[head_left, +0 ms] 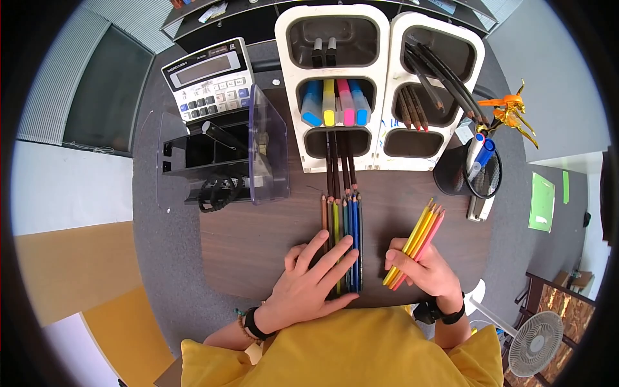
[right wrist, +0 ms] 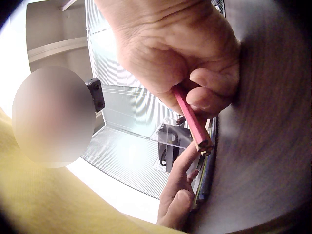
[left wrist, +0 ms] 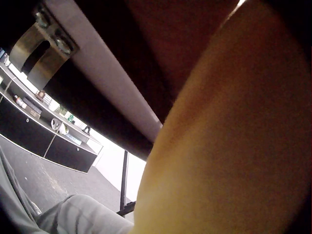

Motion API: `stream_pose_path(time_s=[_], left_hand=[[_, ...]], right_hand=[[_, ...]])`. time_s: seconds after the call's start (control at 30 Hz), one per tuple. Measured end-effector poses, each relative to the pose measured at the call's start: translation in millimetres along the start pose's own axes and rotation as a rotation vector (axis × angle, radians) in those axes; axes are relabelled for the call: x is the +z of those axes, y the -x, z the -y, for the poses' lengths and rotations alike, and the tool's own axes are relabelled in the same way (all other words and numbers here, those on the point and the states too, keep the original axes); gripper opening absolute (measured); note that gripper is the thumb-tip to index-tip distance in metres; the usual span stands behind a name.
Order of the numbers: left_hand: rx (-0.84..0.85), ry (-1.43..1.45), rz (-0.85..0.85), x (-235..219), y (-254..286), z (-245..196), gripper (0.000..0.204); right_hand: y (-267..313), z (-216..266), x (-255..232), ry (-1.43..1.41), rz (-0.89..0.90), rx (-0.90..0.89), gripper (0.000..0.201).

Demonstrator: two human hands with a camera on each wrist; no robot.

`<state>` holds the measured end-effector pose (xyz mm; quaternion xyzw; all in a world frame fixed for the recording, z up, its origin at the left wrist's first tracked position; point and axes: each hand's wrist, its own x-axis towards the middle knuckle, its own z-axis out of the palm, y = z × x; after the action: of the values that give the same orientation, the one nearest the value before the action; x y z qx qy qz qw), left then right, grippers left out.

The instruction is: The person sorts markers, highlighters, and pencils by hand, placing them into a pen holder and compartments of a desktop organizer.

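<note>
My left hand [head_left: 309, 284] lies palm down with spread, mostly straight fingers over a row of colored pencils [head_left: 355, 219] on the table. Brown, yellow-green, blue and dark ones show there, tips pointing away from me. Over the table's right part, my right hand [head_left: 431, 272] grips a bundle of yellow and pinkish-red pencils [head_left: 422, 233], thumb across them and tips up and away. In the right wrist view a red pencil [right wrist: 189, 114] pokes out of the curled fingers. The left wrist view shows mainly the forearm [left wrist: 229, 136], with the hand hidden.
Dark brown pencils [head_left: 332, 169] lie beyond the row, reaching toward a white organizer [head_left: 293, 97] with highlighters [head_left: 346, 106]. Left stand a clear desk holder [head_left: 267, 174] and a calculator [head_left: 209, 77]. A mesh pen cup [head_left: 450, 177] and stapler [head_left: 480, 208] are at right.
</note>
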<state>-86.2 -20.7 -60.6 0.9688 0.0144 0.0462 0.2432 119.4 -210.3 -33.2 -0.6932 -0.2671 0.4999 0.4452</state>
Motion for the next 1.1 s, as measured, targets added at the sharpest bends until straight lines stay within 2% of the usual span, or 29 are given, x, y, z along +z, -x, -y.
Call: stream_pose_path(time_s=[0.57,0.77,1.1], left_hand=[[-0.006,-0.029,0.073,-0.9,-5.3,-4.1,0.077],[0.003,-0.040,0.062,0.7,-5.4,-3.4,0.076],[0.002,-0.055,0.053,-1.3,-7.1,-5.3,0.071]], right_hand=[[-0.7,-1.4,0.4,0.015,-0.008,-0.040,0.030],[0.3,1.7,-1.2,-0.016,0.000,0.025,0.027],[-1.8,1.4,-0.4,0.014,0.012,-0.064,0.033]])
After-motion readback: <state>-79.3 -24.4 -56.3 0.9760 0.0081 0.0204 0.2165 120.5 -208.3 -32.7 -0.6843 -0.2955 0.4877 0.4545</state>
